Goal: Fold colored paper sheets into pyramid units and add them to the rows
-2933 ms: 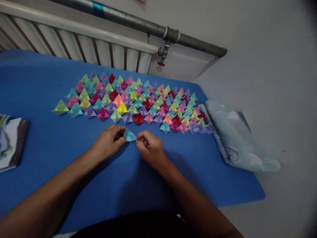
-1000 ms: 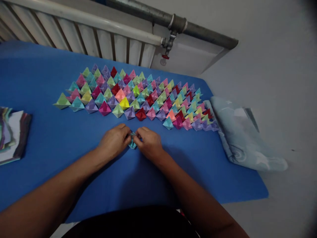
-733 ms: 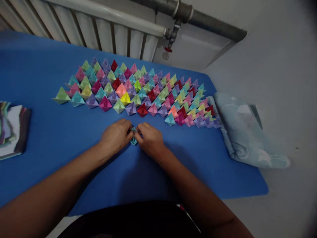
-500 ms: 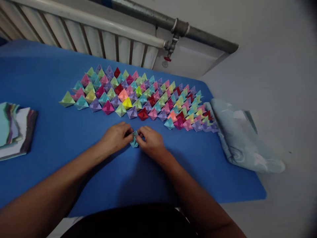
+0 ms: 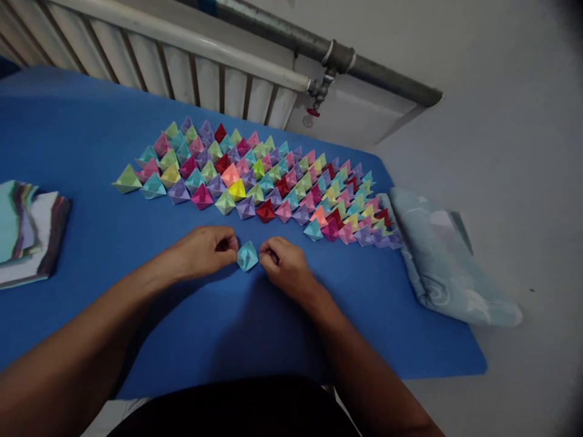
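A light-blue folded paper boat (image 5: pixel 247 257) is on the blue table, spread into a diamond with its pointed middle showing. At its left tip is my left hand (image 5: pixel 212 249), thumb and forefinger pinched together on the edge. My right hand (image 5: pixel 288 264) has its fingers curled and pinched at the opposite tip. Just behind my hands stand rows of small paper boats in many colours, among them a red boat (image 5: pixel 265 210), a purple boat (image 5: pixel 246 207) and a light-blue boat (image 5: pixel 314 229).
A stack of coloured paper sheets (image 5: pixel 34 237) lies at the left of the blue table (image 5: pixel 182 340). A folded light-blue blanket (image 5: pixel 437 261) lies over the right edge. Behind the table are a white radiator (image 5: pixel 182 73) and a metal pipe (image 5: pixel 387 76).
My hands have drawn apart, left hand leftward and right hand slightly rightward. The light-blue paper between them has gone from narrow and mostly covered to an open boat shape.
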The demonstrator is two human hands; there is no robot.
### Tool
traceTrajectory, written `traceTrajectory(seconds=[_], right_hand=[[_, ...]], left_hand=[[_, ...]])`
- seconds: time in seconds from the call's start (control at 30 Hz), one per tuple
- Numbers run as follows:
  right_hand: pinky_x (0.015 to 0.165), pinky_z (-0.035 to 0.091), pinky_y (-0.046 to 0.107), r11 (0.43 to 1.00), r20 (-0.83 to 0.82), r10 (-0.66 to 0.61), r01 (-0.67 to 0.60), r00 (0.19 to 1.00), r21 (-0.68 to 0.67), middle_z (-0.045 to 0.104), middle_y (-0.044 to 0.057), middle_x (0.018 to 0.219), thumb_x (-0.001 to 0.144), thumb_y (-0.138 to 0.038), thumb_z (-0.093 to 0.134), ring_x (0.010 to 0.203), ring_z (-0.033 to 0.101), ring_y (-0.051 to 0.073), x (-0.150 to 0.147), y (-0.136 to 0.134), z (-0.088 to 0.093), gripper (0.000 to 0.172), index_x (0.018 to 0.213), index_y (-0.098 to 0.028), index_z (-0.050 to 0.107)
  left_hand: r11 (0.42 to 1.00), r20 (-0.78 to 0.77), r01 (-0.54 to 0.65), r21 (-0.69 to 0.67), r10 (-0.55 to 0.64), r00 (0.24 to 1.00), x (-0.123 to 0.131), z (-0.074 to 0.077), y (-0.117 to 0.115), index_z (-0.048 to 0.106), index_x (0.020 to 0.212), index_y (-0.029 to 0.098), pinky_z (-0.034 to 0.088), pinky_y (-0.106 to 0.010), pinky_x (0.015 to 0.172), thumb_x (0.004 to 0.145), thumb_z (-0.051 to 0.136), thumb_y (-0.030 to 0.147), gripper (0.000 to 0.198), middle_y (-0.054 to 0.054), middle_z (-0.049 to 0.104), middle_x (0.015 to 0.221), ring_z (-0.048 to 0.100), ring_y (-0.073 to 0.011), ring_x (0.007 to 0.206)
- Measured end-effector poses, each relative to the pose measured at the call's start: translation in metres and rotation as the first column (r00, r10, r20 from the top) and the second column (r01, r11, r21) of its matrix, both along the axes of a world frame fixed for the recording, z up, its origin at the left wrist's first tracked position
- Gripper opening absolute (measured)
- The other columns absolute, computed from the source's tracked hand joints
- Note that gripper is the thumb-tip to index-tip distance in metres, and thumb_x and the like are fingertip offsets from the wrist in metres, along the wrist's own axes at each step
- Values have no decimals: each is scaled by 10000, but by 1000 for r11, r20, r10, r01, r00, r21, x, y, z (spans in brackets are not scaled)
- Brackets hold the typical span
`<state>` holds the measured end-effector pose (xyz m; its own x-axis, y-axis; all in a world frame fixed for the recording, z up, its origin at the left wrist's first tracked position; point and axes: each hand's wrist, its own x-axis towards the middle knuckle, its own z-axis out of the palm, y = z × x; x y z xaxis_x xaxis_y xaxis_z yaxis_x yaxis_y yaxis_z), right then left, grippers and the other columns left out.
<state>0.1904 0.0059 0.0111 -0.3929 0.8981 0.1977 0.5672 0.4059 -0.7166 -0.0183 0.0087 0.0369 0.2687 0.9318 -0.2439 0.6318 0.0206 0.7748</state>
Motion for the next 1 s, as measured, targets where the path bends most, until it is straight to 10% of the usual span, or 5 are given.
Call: traceTrajectory(seconds=[0.67,1.0], right_hand=[[695,439,252,987,182,132,-147,974,71,622,42,954,859,-305,629,804,592,151,-7,-30,14,165,992,-210,651],[770,466,262,977,152,185,-198,971,76,598,50,963,808,-90,513,867,591,152,12,-20,20,158,859,-195,619]], left_hand=[[990,-147,-118,81,129,981,5,-1,5,685,930,189,440,-279,608,748,482,316,300,-17,671,745,579,-167,645],[987,-121,-134,86,144,982,4,-5,6,692,929,180,499,-315,689,775,497,316,283,-50,711,859,640,-201,750]])
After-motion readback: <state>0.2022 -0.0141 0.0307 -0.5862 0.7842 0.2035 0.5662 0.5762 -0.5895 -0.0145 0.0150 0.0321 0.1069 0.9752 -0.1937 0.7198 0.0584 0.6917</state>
